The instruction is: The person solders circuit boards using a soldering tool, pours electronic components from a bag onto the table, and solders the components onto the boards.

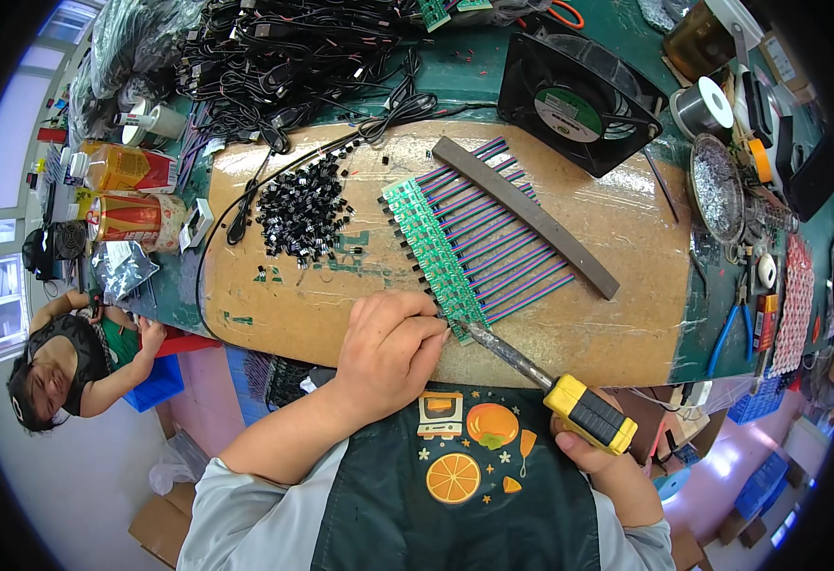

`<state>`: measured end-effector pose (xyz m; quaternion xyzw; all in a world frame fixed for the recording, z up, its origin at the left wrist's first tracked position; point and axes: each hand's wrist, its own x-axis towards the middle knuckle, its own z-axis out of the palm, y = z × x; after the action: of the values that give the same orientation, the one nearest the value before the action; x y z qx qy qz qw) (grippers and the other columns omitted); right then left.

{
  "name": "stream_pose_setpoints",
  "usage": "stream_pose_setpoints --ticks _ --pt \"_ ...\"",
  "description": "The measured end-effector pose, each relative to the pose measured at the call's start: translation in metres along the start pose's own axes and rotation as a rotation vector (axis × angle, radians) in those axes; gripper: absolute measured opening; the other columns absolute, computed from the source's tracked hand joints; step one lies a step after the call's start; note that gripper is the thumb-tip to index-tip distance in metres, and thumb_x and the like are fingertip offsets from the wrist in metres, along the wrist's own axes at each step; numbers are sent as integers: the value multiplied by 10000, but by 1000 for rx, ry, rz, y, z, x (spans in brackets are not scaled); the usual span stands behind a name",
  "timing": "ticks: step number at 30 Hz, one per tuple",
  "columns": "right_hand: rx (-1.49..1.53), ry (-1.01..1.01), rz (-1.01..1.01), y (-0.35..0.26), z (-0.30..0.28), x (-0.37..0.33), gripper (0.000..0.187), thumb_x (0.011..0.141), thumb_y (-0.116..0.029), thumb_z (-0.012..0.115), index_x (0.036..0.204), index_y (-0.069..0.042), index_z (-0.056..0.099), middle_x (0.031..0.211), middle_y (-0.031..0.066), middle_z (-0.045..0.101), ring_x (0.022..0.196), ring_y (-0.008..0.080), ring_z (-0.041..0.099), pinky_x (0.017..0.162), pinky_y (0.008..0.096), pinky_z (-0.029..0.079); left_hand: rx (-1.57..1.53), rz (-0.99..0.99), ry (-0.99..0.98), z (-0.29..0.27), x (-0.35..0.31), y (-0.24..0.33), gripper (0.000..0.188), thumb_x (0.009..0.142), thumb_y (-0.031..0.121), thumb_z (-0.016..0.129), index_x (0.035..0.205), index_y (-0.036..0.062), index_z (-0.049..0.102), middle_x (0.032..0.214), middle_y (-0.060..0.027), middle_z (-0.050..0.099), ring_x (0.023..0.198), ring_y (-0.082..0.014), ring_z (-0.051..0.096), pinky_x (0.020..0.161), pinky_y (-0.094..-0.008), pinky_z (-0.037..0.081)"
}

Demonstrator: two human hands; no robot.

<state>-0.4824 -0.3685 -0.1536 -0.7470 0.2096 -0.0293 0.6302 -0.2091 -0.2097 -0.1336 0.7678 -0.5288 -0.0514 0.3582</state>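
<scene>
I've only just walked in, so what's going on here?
The person's right hand holds a yellow-handled soldering iron, its tip at the near end of a row of green circuit boards. The left hand is at that end too; whether it grips anything is hidden. Striped wires run right from the boards, under a dark bar. Small black parts lie piled left.

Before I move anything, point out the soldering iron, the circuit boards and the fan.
Soldering iron (pixel 577 402): head view, on its yellow and black handle.
Circuit boards (pixel 438 257): head view, midway along the green row.
Fan (pixel 568 115): head view, on its round hub.
</scene>
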Motion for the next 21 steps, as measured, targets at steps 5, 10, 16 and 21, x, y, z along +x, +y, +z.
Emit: stream_pose_setpoints --ticks 5,10,16,21 --pt "7 -1 -9 2 0 0 351 770 -287 750 1006 -47 649 824 118 657 730 320 665 652 375 516 -1 -5 -7 0 -1 0 172 717 19 749 855 64 657 953 -71 613 877 -270 594 772 -376 454" --pt "79 0 60 0 1 -1 343 765 -265 762 994 -42 640 817 113 655 715 308 665 644 366 513 4 -4 -1 0 -1 -1 174 718 19 747 858 66 655 952 -70 613 876 -268 593 772 -375 451" --pt "120 -7 75 6 2 -5 347 767 -258 767 1000 -37 635 814 110 655 705 299 664 642 359 512 16 5 4 0 -1 1 181 717 15 745 860 68 648 948 -66 612 865 -261 589 762 -370 443" --pt "105 -42 74 -1 -2 0 366 776 -273 755 1022 -25 646 832 109 662 715 296 662 656 363 513 18 4 5 0 0 1 182 715 12 745 856 68 646 944 -65 613 865 -262 591 762 -370 444"
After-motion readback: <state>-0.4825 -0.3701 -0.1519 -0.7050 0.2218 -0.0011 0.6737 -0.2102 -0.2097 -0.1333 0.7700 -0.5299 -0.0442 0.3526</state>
